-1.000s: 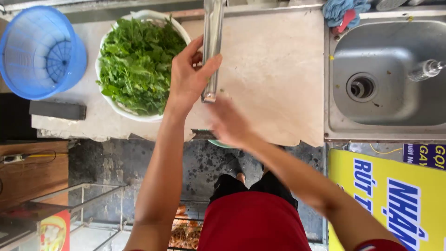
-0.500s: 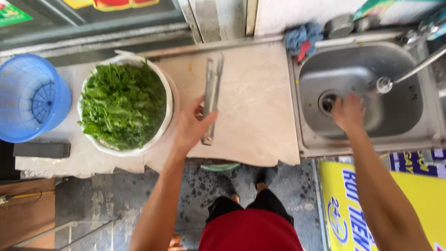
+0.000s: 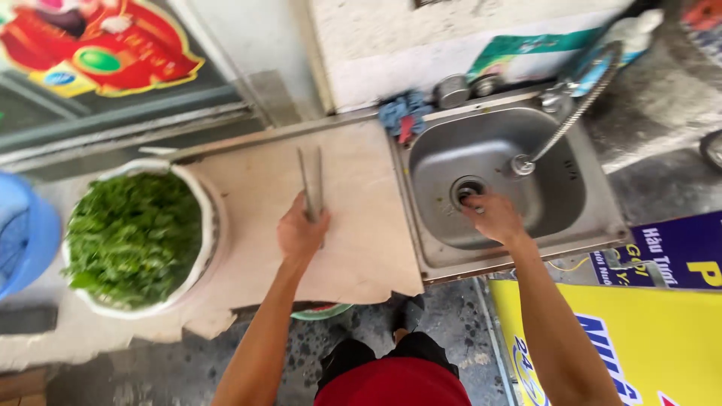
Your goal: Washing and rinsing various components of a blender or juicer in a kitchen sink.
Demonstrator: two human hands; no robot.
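My left hand [image 3: 301,231] rests on the wooden board [image 3: 353,225] and grips the near end of long metal tongs [image 3: 310,180] that lie pointing away from me. My right hand [image 3: 492,216] is down inside the steel sink [image 3: 571,188], fingers at the drain hole [image 3: 468,188]; whether it holds anything is hidden. A flexible tap [image 3: 571,120] hangs over the basin.
A white bowl [image 3: 203,203] full of green leaves [image 3: 131,237] stands left of the board. A blue basket [image 3: 26,233] is at the far left. A blue and red cloth [image 3: 402,114] lies behind the sink. A yellow banner [image 3: 624,346] is lower right.
The view has swung right. My right hand went from the board into the sink and down to the drain. My left hand stayed on the tongs.
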